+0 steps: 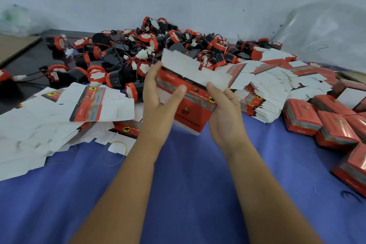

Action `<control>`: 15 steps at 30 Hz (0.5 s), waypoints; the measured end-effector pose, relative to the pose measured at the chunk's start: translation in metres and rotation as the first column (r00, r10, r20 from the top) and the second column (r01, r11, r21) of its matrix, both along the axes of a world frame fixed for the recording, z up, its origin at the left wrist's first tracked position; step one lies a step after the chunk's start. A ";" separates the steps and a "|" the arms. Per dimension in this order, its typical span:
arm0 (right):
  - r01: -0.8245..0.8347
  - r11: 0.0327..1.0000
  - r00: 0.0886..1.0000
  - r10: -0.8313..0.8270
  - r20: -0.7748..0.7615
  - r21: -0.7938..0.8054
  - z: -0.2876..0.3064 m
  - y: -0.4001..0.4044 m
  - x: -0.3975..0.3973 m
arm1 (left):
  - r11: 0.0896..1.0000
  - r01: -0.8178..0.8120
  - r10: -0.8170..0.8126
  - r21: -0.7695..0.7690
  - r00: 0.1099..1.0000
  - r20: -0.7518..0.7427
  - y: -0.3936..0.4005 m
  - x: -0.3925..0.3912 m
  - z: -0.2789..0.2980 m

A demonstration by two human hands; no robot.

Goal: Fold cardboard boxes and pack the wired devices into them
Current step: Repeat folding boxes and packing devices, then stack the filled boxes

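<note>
Both hands hold a flat red and white cardboard box blank point(190, 93) above the blue cloth. My left hand point(158, 101) grips its left edge, thumb on the red face. At the right side, my right hand point(223, 113) has its thumb on top and fingers underneath. The blank's white flaps point away from me. Behind it lies a heap of black and red wired devices point(138, 53) with white connectors.
Flat box blanks lie spread at the left point(59, 113) and stacked at the right point(273, 89). Folded red boxes point(326, 125) crowd the right edge. A yellow rubber band point(114, 152) lies on the blue cloth point(198, 174). A wall stands behind.
</note>
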State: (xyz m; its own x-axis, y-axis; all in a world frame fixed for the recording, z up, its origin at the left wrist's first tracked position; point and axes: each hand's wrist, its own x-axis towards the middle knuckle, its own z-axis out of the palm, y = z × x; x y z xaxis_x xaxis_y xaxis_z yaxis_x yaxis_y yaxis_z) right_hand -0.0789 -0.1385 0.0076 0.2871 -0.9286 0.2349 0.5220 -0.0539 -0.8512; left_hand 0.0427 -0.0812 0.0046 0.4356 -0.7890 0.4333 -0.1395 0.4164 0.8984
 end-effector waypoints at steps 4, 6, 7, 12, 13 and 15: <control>0.034 0.983 0.970 -0.075 -0.231 -0.178 0.007 0.013 0.007 | 0.989 -0.068 0.045 -0.134 0.986 -0.163 -0.001 0.005 0.011; 0.078 0.963 0.928 -0.165 -0.335 -0.259 0.007 0.018 0.011 | 0.967 -0.189 0.148 -0.172 0.963 -0.227 -0.001 0.006 0.012; 0.092 0.946 0.904 -0.209 -0.372 -0.310 0.006 0.020 0.015 | 0.949 -0.265 0.223 -0.172 0.948 -0.229 -0.001 0.006 0.012; 0.090 0.925 0.928 -0.212 -0.305 -0.369 0.009 0.031 0.022 | 0.909 -0.377 0.306 -0.178 0.893 -0.330 -0.003 0.003 0.011; 0.073 0.941 0.953 -0.164 -0.257 -0.330 0.011 0.033 0.021 | 0.924 -0.349 0.272 -0.156 0.887 -0.372 -0.004 0.004 0.011; 0.055 0.958 0.978 -0.108 -0.178 -0.281 0.012 0.032 0.018 | 0.957 -0.279 0.216 -0.084 0.873 -0.438 -0.005 0.006 0.011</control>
State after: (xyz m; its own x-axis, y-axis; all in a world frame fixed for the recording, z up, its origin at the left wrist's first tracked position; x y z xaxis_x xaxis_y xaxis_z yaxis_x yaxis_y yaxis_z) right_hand -0.0604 -0.1060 0.0193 0.2771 -0.8585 0.4315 0.3361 -0.3341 -0.8806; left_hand 0.0488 -0.0864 0.0155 0.7738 -0.5760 0.2637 0.1219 0.5439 0.8303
